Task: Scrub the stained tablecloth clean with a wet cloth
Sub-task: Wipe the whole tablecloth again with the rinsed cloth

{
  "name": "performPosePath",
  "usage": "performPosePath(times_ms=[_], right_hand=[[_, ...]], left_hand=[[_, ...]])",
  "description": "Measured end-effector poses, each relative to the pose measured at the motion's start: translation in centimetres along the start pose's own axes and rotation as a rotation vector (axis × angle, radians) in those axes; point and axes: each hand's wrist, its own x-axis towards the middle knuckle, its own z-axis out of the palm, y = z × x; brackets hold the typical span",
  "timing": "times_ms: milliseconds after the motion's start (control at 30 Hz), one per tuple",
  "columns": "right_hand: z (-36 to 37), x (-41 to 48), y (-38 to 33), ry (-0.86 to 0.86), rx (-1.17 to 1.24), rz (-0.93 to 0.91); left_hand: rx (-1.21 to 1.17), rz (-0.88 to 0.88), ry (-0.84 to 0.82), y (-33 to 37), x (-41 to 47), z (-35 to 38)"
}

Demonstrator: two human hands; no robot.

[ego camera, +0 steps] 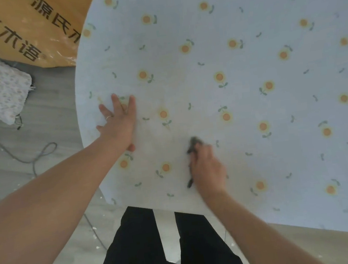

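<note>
head camera looks steeply down, close over the tablecloth

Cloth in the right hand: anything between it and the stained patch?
Nothing visible. The dark cloth, gripped by the right hand, lies on the tablecloth; the faint yellowish patch beside it is bare. The left hand presses flat farther left.

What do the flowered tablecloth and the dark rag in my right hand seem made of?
The tablecloth: smooth matte printed sheet, perhaps vinyl or coated fabric; it lies flat, unwrinkled. The dark rag: soft textile, crumpled under the right hand; weave too blurred to tell.
</note>
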Motion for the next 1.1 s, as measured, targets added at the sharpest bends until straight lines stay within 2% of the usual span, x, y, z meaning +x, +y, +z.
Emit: performPosePath(times_ms=[67, 133, 167, 333, 400, 467, 567, 633, 700, 767, 833, 933, 1033, 1100], right_hand=[[1.0, -1.6, -1.6, -0.143, -0.054, -0.202], [-0.1, -0.5, -0.1, -0.118, -0.103, -0.284], [-0.9, 0.4, 1.3, -0.058, -0.111, -0.262], [-7.1, 9.0, 7.9, 0.374, 0.059, 0.257], [-7.9, 12.2, 6.5, 0.464, 0.063, 0.343], [-7.4, 13.9, 3.0, 0.48, 0.112, 0.342], [-4.7, 12.5, -3.1, 0.345, 0.068, 0.13], [-1.3, 8.3, -6.1, 0.135, -0.003, -0.153], [0.9, 3.6, -6.7, -0.003, -0.072, -0.395], [0.9, 2.3, -4.4, -0.008, -0.101, -0.46], [-1.3, 4.4, -1.8, 0.032, -0.115, -0.35], [-5.2, 11.5, 0.4, 0.23, -0.099, -0.108], [-8.5, 19.4, -2.2, 0.4, -0.004, 0.059], [-8.8, 22.4, -5.6, 0.425, 0.044, 0.075]], left_hand=[[-0.004, 0.008, 0.017, -0.1, -0.1, -0.1], [0.004, 0.01, 0.016, -0.2, -0.2, -0.1], [0.002, 0.011, 0.013, -0.2, -0.3, 0.0], [0.008, 0.024, 0.022, -0.8, 0.1, 0.1], [-0.005, 0.029, 0.03, -0.8, 0.3, 0.3], [0.0, 0.032, 0.035, -0.9, 0.4, 0.4], [-0.013, 0.034, 0.03, -0.7, 0.1, 0.1], [-0.023, 0.023, 0.031, -0.7, -0.3, 0.1], [-0.016, 0.022, 0.041, -0.7, -0.4, 0.1], [-0.003, 0.014, 0.038, -0.5, -0.4, 0.0], [-0.005, 0.016, 0.031, -0.6, -0.2, -0.1], [0.028, 0.007, 0.042, -0.8, 0.1, 0.2], [0.112, -0.004, 0.07, -0.7, 0.4, 0.6], [0.107, 0.001, 0.076, -0.7, 0.5, 0.7]])
